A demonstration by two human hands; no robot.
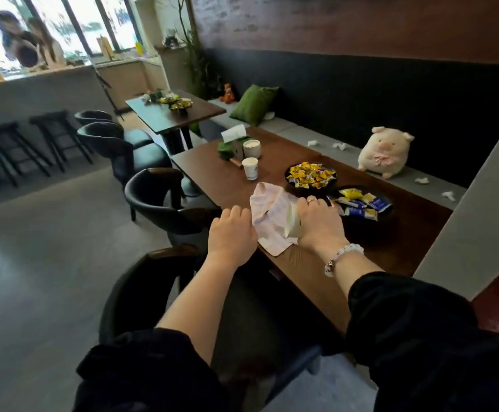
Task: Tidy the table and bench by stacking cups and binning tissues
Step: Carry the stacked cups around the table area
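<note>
Right hand point(316, 221) grips the tilted pale paper cup point(292, 223), left hand point(233, 230) curled on the pink-white cloth point(267, 215) - probably best lifting it straight toward the upright white paper cup point(249, 168).

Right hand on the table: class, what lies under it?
Under the right hand is a pale paper cup, tipped on its side above a pink-striped cloth on the table. The hand covers most of the cup.
</note>
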